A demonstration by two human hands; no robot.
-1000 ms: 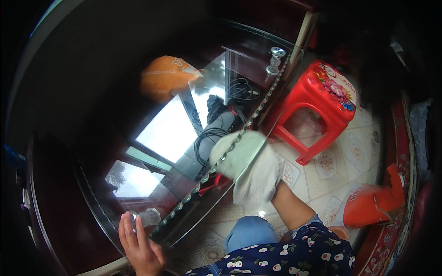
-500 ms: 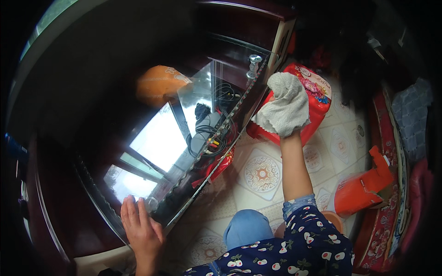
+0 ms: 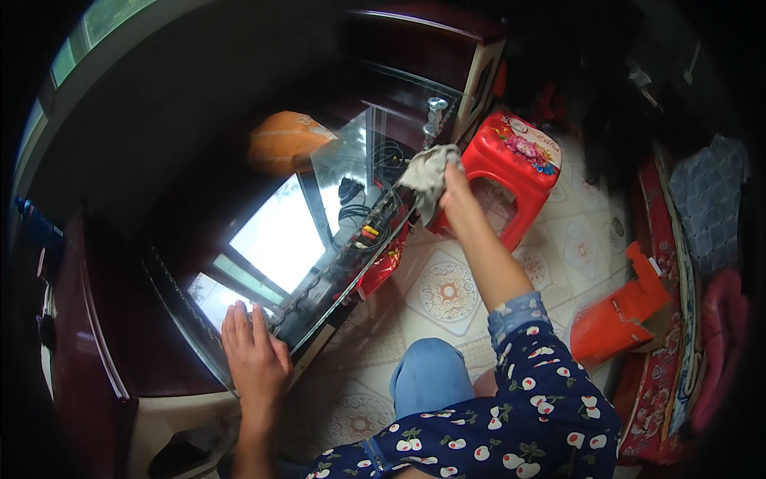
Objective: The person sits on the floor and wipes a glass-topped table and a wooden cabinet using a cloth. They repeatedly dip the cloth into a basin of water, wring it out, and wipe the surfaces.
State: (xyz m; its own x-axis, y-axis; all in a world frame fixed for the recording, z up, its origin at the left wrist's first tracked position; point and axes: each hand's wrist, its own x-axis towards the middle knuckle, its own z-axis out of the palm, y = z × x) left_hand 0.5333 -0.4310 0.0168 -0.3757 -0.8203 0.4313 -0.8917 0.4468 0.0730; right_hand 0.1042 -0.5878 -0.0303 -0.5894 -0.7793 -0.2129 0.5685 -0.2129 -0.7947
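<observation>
Your right hand (image 3: 455,189) clutches bunched grey-white cloth (image 3: 429,170), centre; left hand (image 3: 255,361) open, seemingly empty, lower left. Snagging cloth could shift the clear glass surface (image 3: 275,233).

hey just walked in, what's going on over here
A person is holding a pale cloth bunched in the right hand, at the front edge of a glass top. The left hand lies flat, fingers together, at its near corner. Dark cables show below the glass. A red stool stands just right of the cloth, and an orange box sits farther right.
</observation>
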